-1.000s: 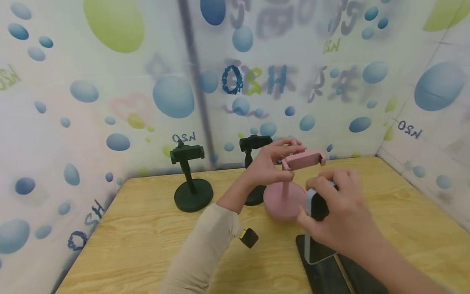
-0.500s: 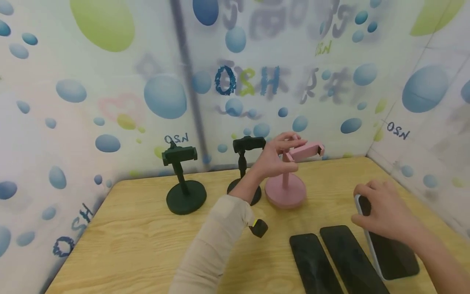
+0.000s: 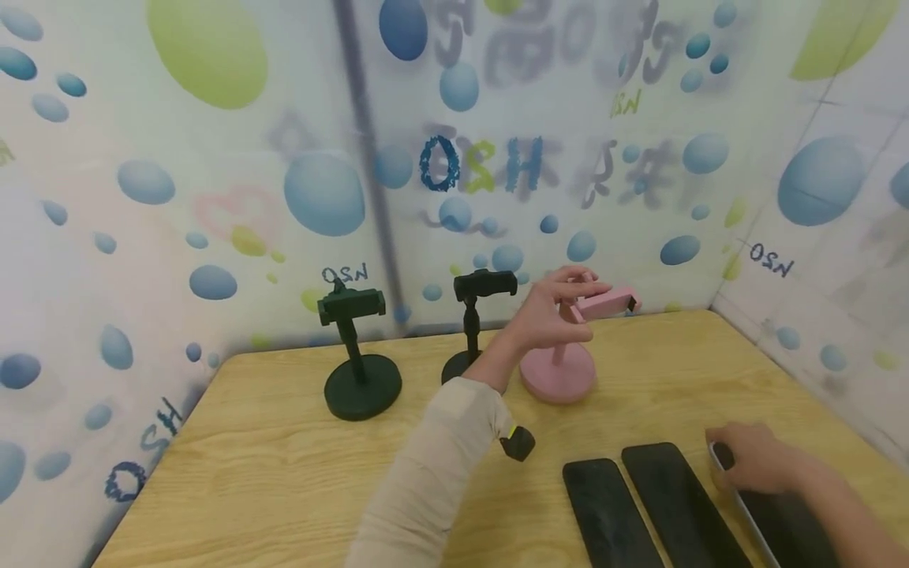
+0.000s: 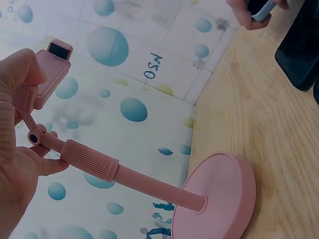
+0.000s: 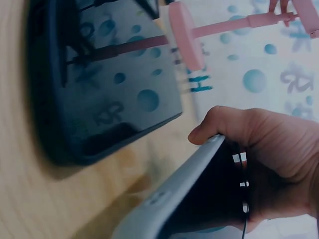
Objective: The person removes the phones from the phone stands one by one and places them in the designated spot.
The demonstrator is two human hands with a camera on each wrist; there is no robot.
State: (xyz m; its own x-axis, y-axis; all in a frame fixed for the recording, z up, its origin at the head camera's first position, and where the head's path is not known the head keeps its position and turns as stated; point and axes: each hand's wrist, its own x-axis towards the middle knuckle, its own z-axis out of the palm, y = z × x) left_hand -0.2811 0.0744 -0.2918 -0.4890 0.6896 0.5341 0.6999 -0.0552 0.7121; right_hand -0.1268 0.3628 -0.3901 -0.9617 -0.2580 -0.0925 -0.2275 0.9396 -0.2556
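My left hand (image 3: 543, 315) pinches the clamp of a pink phone stand (image 3: 559, 379) at the back of the table. In the left wrist view the thumb lies on the clamp, with other fingers behind the joint; the stand's round base (image 4: 217, 199) rests on the wood. At the right, my right hand (image 3: 763, 465) grips a dark-screened phone with a pale edge (image 3: 795, 528). The right wrist view shows the thumb (image 5: 224, 124) at the top edge of this phone (image 5: 199, 194), slightly tilted, close over the table; the fingers are partly hidden behind it.
Two dark phones, a left one (image 3: 611, 513) and a middle one (image 3: 682, 497), lie side by side left of my right hand. A dark green phone stand (image 3: 362, 386) and a black one (image 3: 472, 315) stand further left, before the patterned wall (image 3: 604, 102).
My right hand has carried the phone from over the two dark phones to the right and lowered it beside them. My left hand stays on the pink stand.
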